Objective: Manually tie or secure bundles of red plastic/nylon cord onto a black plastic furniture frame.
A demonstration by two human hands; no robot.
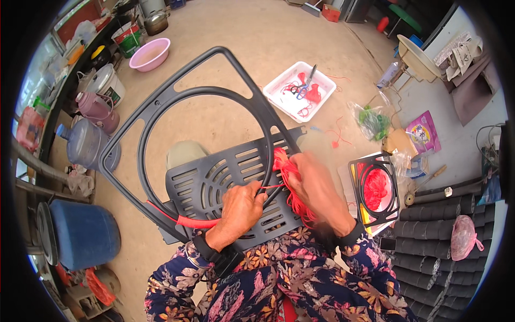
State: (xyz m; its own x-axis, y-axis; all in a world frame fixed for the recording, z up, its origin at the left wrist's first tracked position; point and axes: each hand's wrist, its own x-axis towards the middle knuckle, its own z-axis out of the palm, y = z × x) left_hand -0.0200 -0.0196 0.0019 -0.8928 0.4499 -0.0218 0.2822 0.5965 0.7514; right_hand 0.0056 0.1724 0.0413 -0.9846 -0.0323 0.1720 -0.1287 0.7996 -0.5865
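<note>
A black plastic frame (234,61) with a round inner ring stands tilted over my lap. Red wrapping (197,221) covers part of its lower left. My left hand (241,206) is closed at the ring's lower right edge, where a thin red strand starts. That strand runs to a bundle of red cord (289,174) at my right hand (317,188), which is smeared by motion but closed around the bundle. Under the ring, across my knees, lies a dark slotted plastic panel (188,185).
Ahead on the floor, a white tray (276,83) holds scissors (308,80) and red cord. To the right, another black frame (394,182) lies over a box with red cord. At left stand a blue barrel (88,233), a water bottle (86,147) and a pink basin (150,55).
</note>
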